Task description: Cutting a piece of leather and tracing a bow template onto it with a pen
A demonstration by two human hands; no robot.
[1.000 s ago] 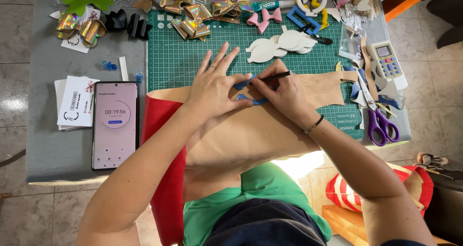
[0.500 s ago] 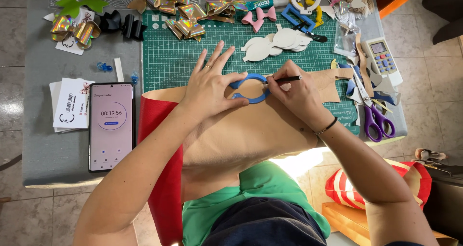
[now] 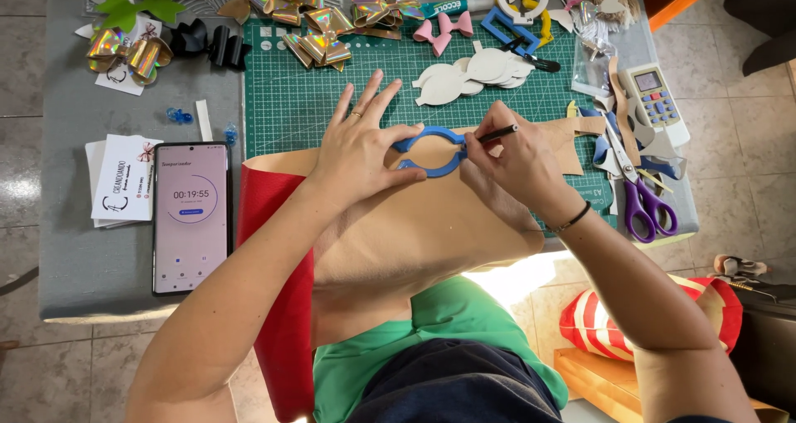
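Head view: the left hand [image 3: 358,145] lies flat with fingers spread, thumb and forefinger pressing down a blue bow-shaped template [image 3: 431,149] on a tan sheet [image 3: 414,224], whose red face shows at the folded edge toward 9 o'clock. The right hand [image 3: 518,162] sits at 3 o'clock of the template, its grip pressed together, pinching a black pen [image 3: 496,134] whose tip meets the template's right rim. The template lies near the middle of the green cutting mat [image 3: 290,99], at the sheet's upper edge.

The template looks thin, stiff and light, so it would likely slide unless pinned from above; pressing on its flat frame away from the traced side seems the sound hold. The sheet looks soft and limp, draping off the counter [image 3: 91,257] toward 6 o'clock.

At 9 o'clock of the left hand a phone [image 3: 191,216] shows a timer. At 3 o'clock of the right hand lie purple-handled scissors [image 3: 643,203]. At 12 o'clock rest white cut-out shapes [image 3: 473,75] and shiny bows [image 3: 319,46].
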